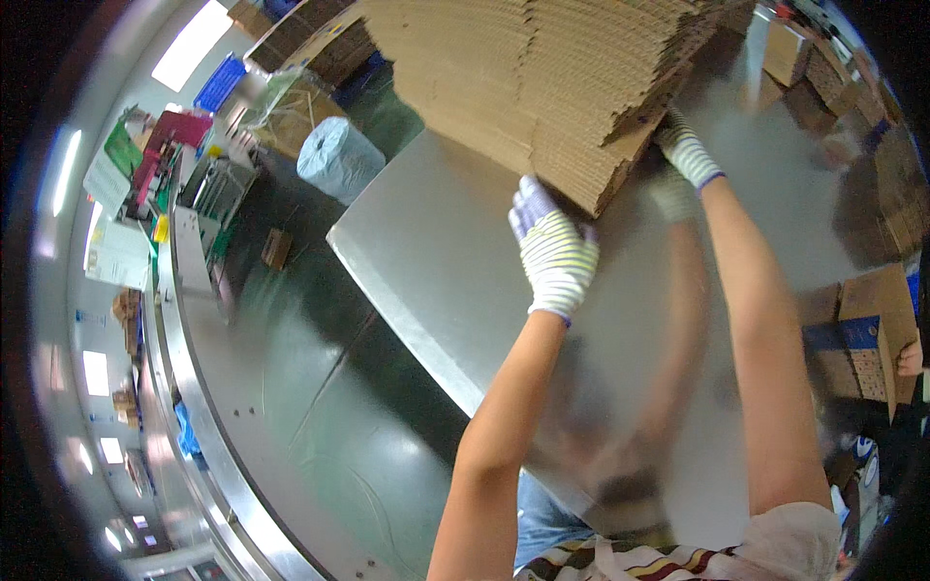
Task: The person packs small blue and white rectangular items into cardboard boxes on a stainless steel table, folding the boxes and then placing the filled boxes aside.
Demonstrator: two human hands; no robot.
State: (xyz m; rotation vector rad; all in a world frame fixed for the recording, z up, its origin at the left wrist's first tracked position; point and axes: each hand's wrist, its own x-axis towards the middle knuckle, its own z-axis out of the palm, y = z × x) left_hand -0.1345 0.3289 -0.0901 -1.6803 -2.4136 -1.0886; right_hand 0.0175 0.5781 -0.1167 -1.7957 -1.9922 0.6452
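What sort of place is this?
Probably a packing area in a factory or warehouse: a tall stack of flattened cardboard on a shiny metal table, with a big pale-blue roll beyond its far left corner.

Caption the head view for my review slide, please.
Gloved left hand and right hand at the edges of a cardboard stack on a shiny metal table.

Lights [67,172] shine above a glossy green floor [334,450].
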